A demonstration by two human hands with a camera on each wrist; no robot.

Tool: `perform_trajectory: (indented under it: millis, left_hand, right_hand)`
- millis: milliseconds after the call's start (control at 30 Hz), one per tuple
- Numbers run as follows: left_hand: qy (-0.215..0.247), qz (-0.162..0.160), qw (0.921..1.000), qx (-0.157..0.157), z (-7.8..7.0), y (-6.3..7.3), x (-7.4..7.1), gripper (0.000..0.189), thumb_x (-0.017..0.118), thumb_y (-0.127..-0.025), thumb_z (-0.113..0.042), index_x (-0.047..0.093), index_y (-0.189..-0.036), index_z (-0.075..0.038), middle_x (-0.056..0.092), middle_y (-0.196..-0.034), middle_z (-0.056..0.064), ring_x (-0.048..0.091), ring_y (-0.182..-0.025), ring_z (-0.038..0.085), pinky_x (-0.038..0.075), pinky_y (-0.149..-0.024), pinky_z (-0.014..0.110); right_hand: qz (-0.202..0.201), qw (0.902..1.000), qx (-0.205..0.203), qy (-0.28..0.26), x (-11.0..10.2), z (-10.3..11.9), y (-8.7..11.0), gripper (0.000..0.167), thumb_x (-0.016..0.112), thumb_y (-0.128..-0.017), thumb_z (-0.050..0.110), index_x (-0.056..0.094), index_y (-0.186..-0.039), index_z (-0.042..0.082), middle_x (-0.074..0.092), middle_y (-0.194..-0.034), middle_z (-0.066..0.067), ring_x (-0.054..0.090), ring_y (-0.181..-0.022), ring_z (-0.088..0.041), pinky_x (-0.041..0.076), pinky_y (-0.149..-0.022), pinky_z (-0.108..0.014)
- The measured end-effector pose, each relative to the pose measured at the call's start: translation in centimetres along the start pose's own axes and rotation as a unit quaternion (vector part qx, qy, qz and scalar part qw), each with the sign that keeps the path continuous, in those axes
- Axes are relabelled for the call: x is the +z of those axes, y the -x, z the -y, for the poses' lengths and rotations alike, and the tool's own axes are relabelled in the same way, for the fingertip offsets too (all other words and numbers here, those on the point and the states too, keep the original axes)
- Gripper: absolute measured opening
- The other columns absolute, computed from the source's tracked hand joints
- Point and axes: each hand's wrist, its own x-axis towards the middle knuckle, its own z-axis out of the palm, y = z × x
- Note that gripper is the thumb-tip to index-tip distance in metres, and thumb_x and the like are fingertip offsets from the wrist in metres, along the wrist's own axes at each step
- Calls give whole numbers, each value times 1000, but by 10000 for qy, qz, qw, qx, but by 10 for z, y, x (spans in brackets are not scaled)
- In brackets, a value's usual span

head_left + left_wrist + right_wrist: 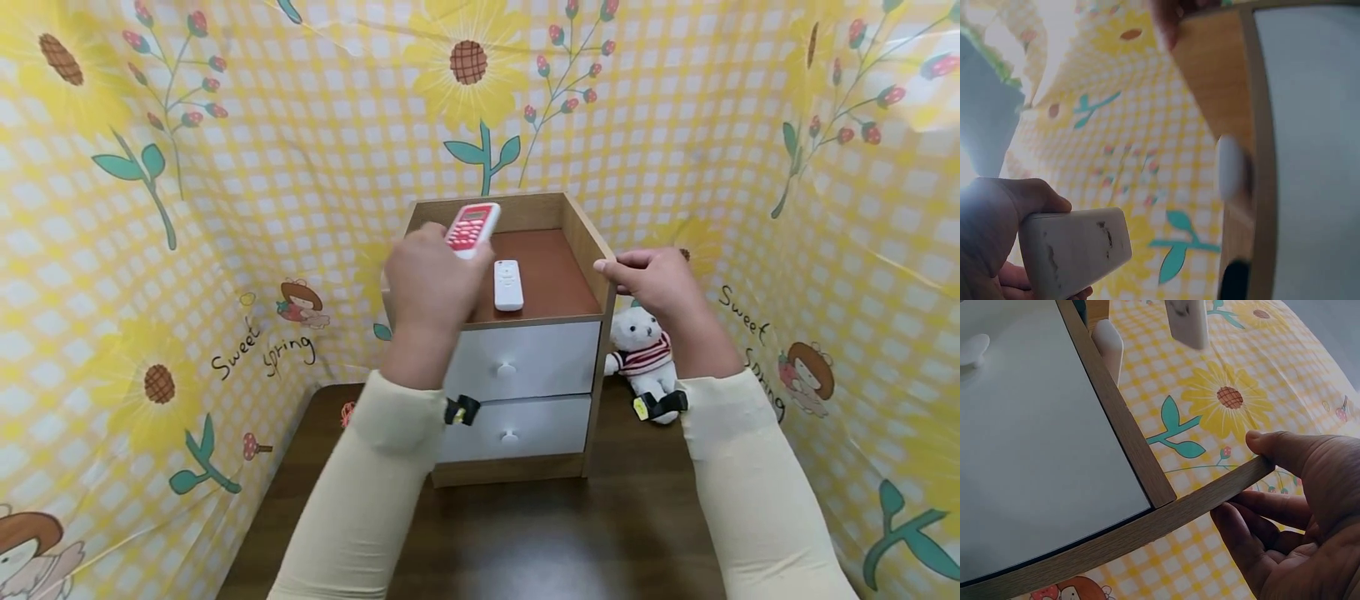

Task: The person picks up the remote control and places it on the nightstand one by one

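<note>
Above the top of a small wooden cabinet [550, 267], my left hand [435, 279] grips a white calculator [469, 227] with a red keypad and a small display. Its pale back shows dark marks in the left wrist view, with the thumb along its edge. A white remote control [507, 286] lies on the brown top panel, just right of the left hand. At the cabinet's right side wall [1235, 478], my right hand [1297, 506] pinches the front upper corner between thumb and fingers.
Two white drawers [525, 358] with round knobs sit closed in the cabinet front. A white teddy bear [637, 342] in a striped shirt sits right of it on the dark table [525, 542]. A small red thing [347, 414] lies left. Yellow checked cloth [300, 167] surrounds the table.
</note>
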Motion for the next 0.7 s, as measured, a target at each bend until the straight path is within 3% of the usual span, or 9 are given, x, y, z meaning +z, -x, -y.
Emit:
perform_trajectory:
  millis: [233, 433, 700]
  left_hand:
    - [-685, 433, 9959, 403, -32, 13, 45, 47, 72, -95, -51, 69, -94, -4, 71, -85, 11, 69, -79, 31, 59, -70, 44]
    - [-1006, 691, 9906, 622, -43, 16, 79, 51, 70, -98, -54, 74, -101, -3, 72, -87, 8, 68, -81, 26, 59, -74, 39]
    - [-1615, 855, 9774, 1063, -57, 19, 100, 53, 70, -101, -55, 77, -111, -4, 76, -96, 6, 71, -88, 23, 58, -86, 37]
  right_hand:
    - [51, 9999, -71, 116, 3, -3, 1, 62, 75, -101, 50, 71, -144, 5, 64, -151, -20, 67, -130, -39, 38, -123, -61]
    - [-12, 9999, -50, 107, 4, -4, 0, 60, 76, -101, 48, 72, -143, 5, 67, -147, -21, 68, -128, -39, 41, -122, -60]
    - [-38, 10000, -16, -66, 2, 0, -1, 62, 78, -100, 45, 69, -146, 4, 65, -151, -22, 67, -133, -42, 38, -126, -62]
